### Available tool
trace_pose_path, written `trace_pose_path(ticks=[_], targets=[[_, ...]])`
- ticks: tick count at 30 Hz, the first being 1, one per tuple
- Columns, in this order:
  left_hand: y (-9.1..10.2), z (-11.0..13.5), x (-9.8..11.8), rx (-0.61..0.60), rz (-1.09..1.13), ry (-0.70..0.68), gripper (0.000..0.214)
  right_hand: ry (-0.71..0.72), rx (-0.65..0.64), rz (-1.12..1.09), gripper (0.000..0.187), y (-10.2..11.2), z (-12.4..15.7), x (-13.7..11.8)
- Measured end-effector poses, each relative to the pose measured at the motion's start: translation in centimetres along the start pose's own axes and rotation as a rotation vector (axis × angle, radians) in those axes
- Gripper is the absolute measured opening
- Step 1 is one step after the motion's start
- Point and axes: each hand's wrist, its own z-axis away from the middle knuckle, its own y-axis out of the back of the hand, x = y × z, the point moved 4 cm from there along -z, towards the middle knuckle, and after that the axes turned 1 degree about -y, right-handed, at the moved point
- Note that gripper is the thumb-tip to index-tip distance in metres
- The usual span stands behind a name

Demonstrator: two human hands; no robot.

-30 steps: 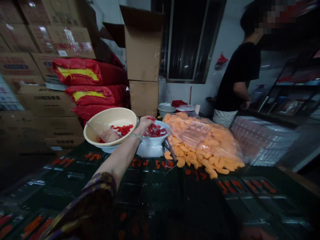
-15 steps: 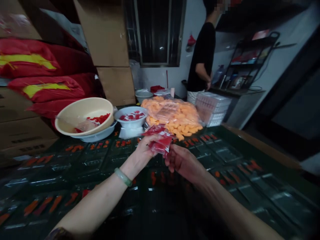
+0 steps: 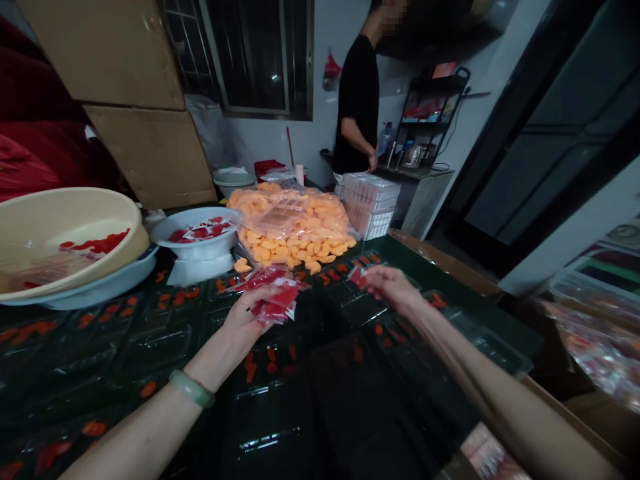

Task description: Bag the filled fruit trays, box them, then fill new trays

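My left hand (image 3: pixel 253 310), with a green bangle on its wrist, is closed around a bunch of small clear packets with red contents (image 3: pixel 277 300). Out to the right, my right hand (image 3: pixel 393 287) pinches one red packet (image 3: pixel 357 276) between thumb and fingertips. That packet hangs over a clear plastic tray (image 3: pixel 360 300) on the dark green table. Rows of such trays cover the table, with small orange-red pieces (image 3: pixel 183 295) lying along their edges. What exactly the packets contain cannot be made out.
A large bag of orange pieces (image 3: pixel 295 220) lies behind my hands. Left of it stand a white bowl of red packets (image 3: pixel 197 227) and a cream basin (image 3: pixel 70 213). Stacked clear containers (image 3: pixel 370 200) are at the back right. A person in black (image 3: pixel 357 100) stands beyond.
My hands have moved apart: the right has taken one red packet away to the right, while the left keeps the bunch. The view has turned to the right.
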Motion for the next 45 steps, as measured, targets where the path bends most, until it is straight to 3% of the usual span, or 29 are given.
trace_pose_path(ticks=[2, 5, 8, 13, 15, 18, 21, 24, 29, 31, 35, 37, 39, 41, 45], targets=[[0.2, 0.0, -0.2, 0.015, 0.032, 0.017, 0.035, -0.010, 0.048, 0.137, 0.014, 2.9, -4.0, 0.2], [0.3, 0.1, -0.7, 0.011, 0.031, 0.047, 0.037, -0.038, 0.022, 0.329, 0.014, 5.2, -8.4, 0.6], [0.0, 0.1, -1.3, -0.018, 0.024, 0.069, 0.038, -0.049, -0.009, 0.532, 0.016, 5.4, -10.6, 1.4], [-1.1, -0.8, -3.0, -0.089, 0.041, 0.163, 0.029, 0.040, 0.002, 0.766, 0.014, 3.6, -11.6, 2.0], [-1.9, -1.1, -3.7, -0.156, 0.064, 0.202, 0.028, 0.107, 0.033, 0.791, 0.003, 2.4, -10.7, 1.1], [-2.6, -1.4, -4.4, -0.201, 0.079, 0.219, 0.030, 0.194, 0.050, 0.749, 0.020, 0.4, -7.5, -1.3], [-2.9, -1.4, -5.1, -0.201, 0.055, 0.214, 0.035, 0.371, -0.204, 0.450, 0.031, -2.5, -2.6, -4.2], [-3.3, -1.2, -5.9, -0.227, 0.021, 0.232, 0.038, 0.585, -0.420, 0.152, 0.027, -3.9, 1.5, -6.4], [-4.2, -0.5, -7.0, -0.283, 0.008, 0.307, 0.038, 0.449, -0.545, 0.107, 0.018, -3.7, 2.7, -5.7], [-4.5, -0.4, -7.3, -0.285, 0.052, 0.312, 0.037, 0.512, -0.458, 0.161, 0.017, -3.3, 3.0, -5.8], [-4.5, -0.9, -7.6, -0.194, 0.132, 0.292, 0.037, 0.664, -0.076, 0.240, 0.019, -1.1, 3.2, -6.3], [-4.3, -1.3, -7.6, -0.170, 0.122, 0.290, 0.037, 0.546, 0.127, 0.185, 0.020, 1.7, 1.4, -5.3], [-3.8, -1.7, -7.4, -0.145, 0.112, 0.267, 0.037, 0.317, 0.303, 0.186, 0.021, 5.2, -1.6, -3.0], [-3.2, -1.9, -7.3, -0.128, 0.103, 0.245, 0.039, 0.086, 0.352, 0.338, 0.023, 8.4, -4.8, -0.2], [-2.7, -1.8, -7.7, -0.203, 0.056, 0.265, 0.037, -0.115, 0.315, 0.525, 0.026, 11.7, -9.4, 3.9]])
